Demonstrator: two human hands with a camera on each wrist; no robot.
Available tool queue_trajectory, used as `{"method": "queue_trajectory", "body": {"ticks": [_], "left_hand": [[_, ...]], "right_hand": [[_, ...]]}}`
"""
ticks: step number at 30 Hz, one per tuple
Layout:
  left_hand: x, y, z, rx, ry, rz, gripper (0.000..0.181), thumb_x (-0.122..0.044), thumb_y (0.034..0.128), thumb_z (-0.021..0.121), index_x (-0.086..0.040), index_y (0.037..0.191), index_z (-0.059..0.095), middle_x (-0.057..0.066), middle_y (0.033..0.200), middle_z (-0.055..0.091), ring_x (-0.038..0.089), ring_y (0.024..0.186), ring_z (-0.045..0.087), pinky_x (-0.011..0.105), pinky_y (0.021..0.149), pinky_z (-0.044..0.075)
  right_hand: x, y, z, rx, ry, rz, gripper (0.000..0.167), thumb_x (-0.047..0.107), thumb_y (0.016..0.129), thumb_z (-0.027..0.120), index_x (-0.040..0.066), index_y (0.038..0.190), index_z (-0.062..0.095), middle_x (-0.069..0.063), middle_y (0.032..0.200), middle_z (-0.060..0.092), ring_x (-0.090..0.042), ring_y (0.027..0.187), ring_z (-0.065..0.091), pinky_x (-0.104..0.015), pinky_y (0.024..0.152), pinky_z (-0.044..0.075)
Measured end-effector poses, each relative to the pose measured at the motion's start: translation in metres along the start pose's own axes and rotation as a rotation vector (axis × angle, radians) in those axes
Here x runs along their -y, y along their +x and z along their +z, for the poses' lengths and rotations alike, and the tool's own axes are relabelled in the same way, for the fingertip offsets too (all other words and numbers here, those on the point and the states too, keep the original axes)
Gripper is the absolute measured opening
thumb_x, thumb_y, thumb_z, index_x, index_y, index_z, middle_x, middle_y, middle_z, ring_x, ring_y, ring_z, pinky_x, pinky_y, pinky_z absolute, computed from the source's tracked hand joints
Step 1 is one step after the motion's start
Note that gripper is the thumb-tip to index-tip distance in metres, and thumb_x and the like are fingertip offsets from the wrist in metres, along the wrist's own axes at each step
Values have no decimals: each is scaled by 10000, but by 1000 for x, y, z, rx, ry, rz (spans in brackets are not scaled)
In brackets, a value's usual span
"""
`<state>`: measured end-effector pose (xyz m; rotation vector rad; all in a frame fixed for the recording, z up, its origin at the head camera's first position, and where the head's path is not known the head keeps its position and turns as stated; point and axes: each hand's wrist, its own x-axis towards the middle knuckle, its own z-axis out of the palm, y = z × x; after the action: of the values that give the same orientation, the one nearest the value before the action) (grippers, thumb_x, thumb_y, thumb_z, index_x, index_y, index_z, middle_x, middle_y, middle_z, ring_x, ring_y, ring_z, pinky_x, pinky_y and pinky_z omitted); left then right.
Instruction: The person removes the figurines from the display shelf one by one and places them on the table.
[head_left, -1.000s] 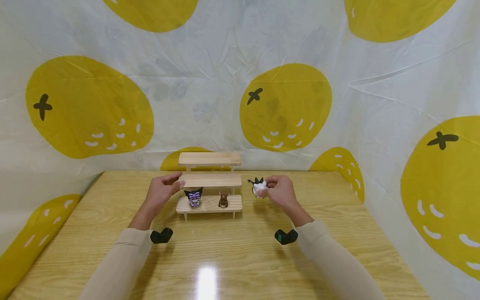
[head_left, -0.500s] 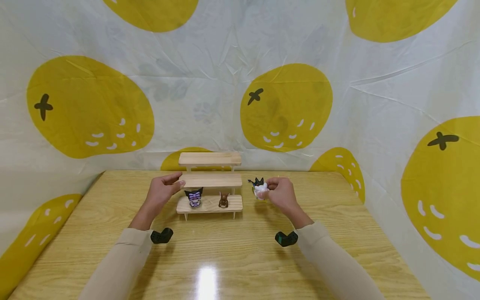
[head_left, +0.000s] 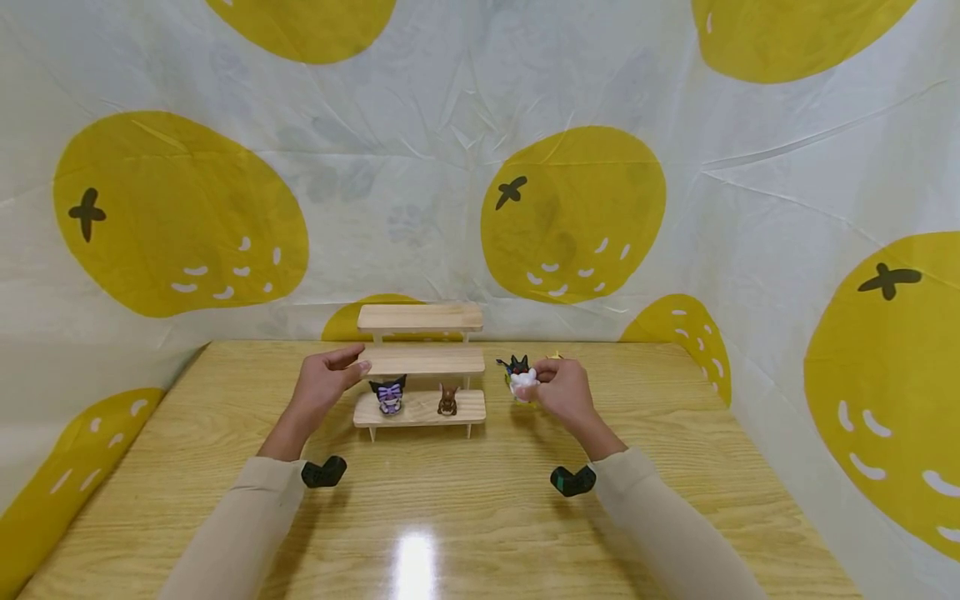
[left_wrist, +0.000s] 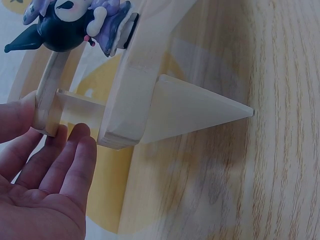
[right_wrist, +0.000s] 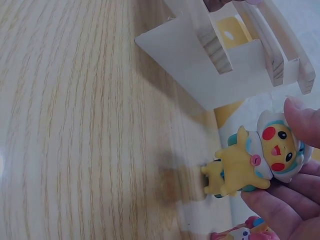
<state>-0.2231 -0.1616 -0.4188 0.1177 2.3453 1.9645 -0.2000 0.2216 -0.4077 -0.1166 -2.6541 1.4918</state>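
A three-tier wooden display stand (head_left: 422, 360) stands on the table. My left hand (head_left: 324, 385) grips the left end of its middle board, thumb above and fingers (left_wrist: 80, 160) below. On the lowest board sit a purple-and-black figurine (head_left: 389, 397) and a small brown figurine (head_left: 447, 401). Right of the stand, my right hand (head_left: 564, 389) pinches a yellow Pikachu figurine (right_wrist: 252, 160) in a white hood by its head. From the head view only its white hood (head_left: 522, 385) shows plainly. It is held just in front of a black-eared figurine (head_left: 517, 364).
Behind the held figurine, the right wrist view shows another small yellow figure (right_wrist: 214, 177), partly hidden. A pink figurine (right_wrist: 245, 233) lies at that view's lower edge. A yellow tip (head_left: 554, 356) shows behind my right hand. A patterned curtain (head_left: 405, 225) hangs behind the table.
My right hand has dropped slightly with the Pikachu figurine, uncovering more of the black-eared figurine and a yellow tip behind. My left hand has stayed on the stand.
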Motion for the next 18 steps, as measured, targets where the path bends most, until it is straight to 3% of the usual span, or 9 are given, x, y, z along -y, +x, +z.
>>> {"method": "queue_trajectory", "body": {"ticks": [10,18], "left_hand": [[1,1,-1,-4,-2,-11,562,-212,1051,645,-33,1556,476,207,1638,420,85,1257,646,332,1101,527],[-2,0,1,-13,-1,-27,560,-210,1045,653,-51,1554,483,206,1629,435,211,1340,610,325,1096,536]], "right_hand": [[-2,-1,-1,10,-1,-7,357,59,802,878,-51,1122,764,-237,1097,775,-319,996,745,-305,742,642],[-7,1,2,4,-2,-10,334,59,799,881,-49,1094,768,-234,1079,778,-309,977,749,-281,716,633]]}}
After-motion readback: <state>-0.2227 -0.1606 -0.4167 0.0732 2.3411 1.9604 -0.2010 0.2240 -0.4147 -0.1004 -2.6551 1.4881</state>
